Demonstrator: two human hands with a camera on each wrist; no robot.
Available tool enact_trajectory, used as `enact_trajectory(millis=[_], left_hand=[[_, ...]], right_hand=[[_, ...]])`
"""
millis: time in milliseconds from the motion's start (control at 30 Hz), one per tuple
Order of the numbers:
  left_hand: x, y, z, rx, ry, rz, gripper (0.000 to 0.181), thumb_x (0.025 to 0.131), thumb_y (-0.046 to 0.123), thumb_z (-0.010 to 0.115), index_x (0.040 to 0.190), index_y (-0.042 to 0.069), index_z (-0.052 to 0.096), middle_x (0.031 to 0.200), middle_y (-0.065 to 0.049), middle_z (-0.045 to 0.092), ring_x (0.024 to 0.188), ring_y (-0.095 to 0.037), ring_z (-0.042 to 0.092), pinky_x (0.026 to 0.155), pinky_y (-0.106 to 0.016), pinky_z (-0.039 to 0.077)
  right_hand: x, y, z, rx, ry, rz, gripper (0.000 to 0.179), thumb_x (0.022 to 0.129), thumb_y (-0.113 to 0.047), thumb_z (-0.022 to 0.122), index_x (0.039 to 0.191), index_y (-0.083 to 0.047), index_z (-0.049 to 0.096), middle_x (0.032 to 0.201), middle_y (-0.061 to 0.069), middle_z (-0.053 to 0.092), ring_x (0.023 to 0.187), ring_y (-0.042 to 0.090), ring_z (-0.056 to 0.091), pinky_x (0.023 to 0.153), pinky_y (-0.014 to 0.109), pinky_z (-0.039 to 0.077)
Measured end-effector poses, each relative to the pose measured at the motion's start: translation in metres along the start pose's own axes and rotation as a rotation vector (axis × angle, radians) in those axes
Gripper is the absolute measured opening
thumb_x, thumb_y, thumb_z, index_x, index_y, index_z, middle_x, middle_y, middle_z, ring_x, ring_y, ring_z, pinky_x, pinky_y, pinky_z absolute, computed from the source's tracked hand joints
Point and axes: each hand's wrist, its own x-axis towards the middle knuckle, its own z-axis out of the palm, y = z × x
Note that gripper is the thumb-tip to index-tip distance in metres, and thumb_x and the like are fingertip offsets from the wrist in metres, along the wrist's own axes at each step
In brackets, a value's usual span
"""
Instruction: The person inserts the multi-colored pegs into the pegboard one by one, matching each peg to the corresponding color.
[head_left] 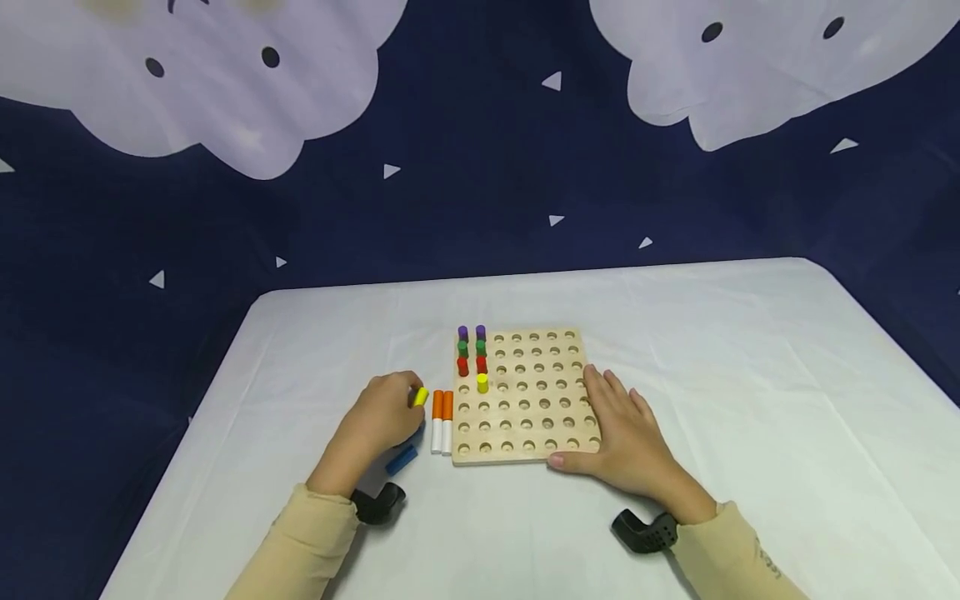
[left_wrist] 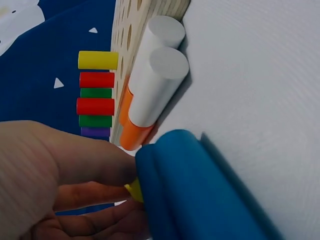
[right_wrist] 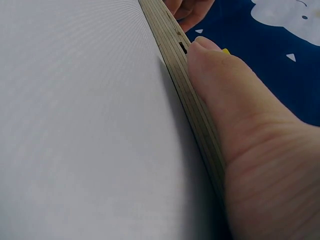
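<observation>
While the left hand [head_left: 384,411] pinches a yellow peg [head_left: 421,397] just left of the wooden board [head_left: 495,458], the head view shows the right hand [head_left: 628,442] spread open against the board's near right corner, fingers along its right side and thumb at its near edge. Purple pegs [head_left: 462,333], green pegs [head_left: 481,348], red pegs [head_left: 481,366] and one standing yellow peg [head_left: 482,384] fill holes at the board's far left. Orange pegs [head_left: 438,403] and white pegs [head_left: 437,437] lie along its left side. In the left wrist view, blue pegs [left_wrist: 200,185] partly hide the pinched peg. In the right wrist view, the right thumb touches the board's edge.
</observation>
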Motion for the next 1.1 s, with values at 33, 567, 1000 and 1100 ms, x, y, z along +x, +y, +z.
enact_trajectory(millis=[33,567,1000,1100], left_hand=[[0.000,-0.001,0.001,-0.007,0.006,-0.003,0.033,0.090,0.012,0.066,0.122,0.003,0.064,0.086,-0.008,0.062,0.077,-0.021,0.057,0.068,-0.032,0.048],[-0.003,0.004,0.007,-0.150,0.181,0.081,0.029,0.087,0.013,0.068,0.114,0.007,0.057,0.068,-0.003,0.053,0.051,-0.014,0.046,0.047,-0.024,0.035],[0.006,0.027,0.017,-0.229,0.243,0.210,0.023,0.093,0.013,0.069,0.113,0.011,0.057,0.088,-0.004,0.066,0.064,-0.014,0.057,0.053,-0.025,0.046],[0.008,0.028,0.020,-0.233,0.244,0.231,0.024,0.093,0.013,0.070,0.113,0.011,0.058,0.088,-0.003,0.067,0.066,-0.013,0.057,0.055,-0.024,0.047]], right_hand=[[0.000,0.000,0.001,-0.001,-0.001,0.000,0.135,0.065,-0.083,0.068,0.159,-0.007,0.009,0.166,0.016,0.015,0.153,0.039,0.009,0.120,0.060,0.003],[0.001,0.003,0.003,-0.004,-0.021,-0.014,0.134,0.066,-0.080,0.070,0.159,-0.007,0.007,0.165,0.018,0.014,0.153,0.040,0.009,0.119,0.060,0.003],[0.005,0.006,0.000,0.009,-0.044,-0.007,0.136,0.066,-0.078,0.071,0.159,-0.006,0.002,0.165,0.019,0.010,0.153,0.040,0.006,0.119,0.061,0.001],[0.005,0.006,0.000,0.012,-0.047,-0.008,0.136,0.066,-0.079,0.071,0.159,-0.007,0.002,0.166,0.019,0.010,0.153,0.040,0.006,0.119,0.061,0.001]])
